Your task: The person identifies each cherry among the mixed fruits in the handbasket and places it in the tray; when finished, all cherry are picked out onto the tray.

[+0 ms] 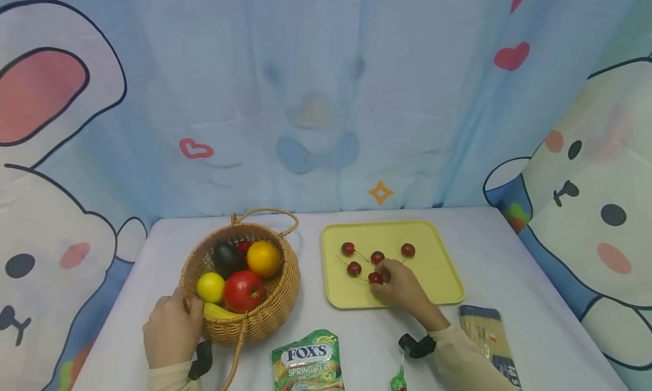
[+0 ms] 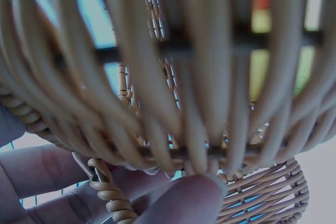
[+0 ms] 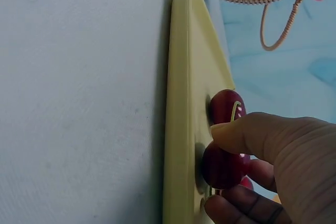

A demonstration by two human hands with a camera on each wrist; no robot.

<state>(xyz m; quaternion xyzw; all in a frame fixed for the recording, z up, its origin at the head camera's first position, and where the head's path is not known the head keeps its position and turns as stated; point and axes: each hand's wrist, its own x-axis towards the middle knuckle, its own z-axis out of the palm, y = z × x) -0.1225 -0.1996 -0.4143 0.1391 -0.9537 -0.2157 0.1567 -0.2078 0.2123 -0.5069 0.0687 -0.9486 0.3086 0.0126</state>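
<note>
My left hand [image 1: 172, 327] grips the left rim of a round wicker basket [image 1: 285, 292], its fingers at the woven edge [image 2: 184, 177]. In the basket lie a red apple [image 1: 244, 291], an orange [image 1: 264, 259], a yellow-green lemon-like fruit [image 1: 210, 287], a dark avocado-like fruit [image 1: 227, 260] and a banana [image 1: 219, 312]. Over the front of a yellow tray [image 1: 443, 289], my right hand [image 1: 399, 286] pinches a dark red cherry [image 3: 223, 167] between thumb and fingers. A second cherry [image 3: 226, 104] sits just beyond the thumb. Several more cherries with stems [image 1: 348, 249] lie on the tray.
A green candy bag [image 1: 308, 360] lies in front, between basket and tray. Near the right sleeve are a green-wrapped lollipop [image 1: 399, 379] and a tan and dark blue packet [image 1: 486, 337]. A printed curtain [image 1: 316, 51] hangs behind the white table [image 1: 163, 238].
</note>
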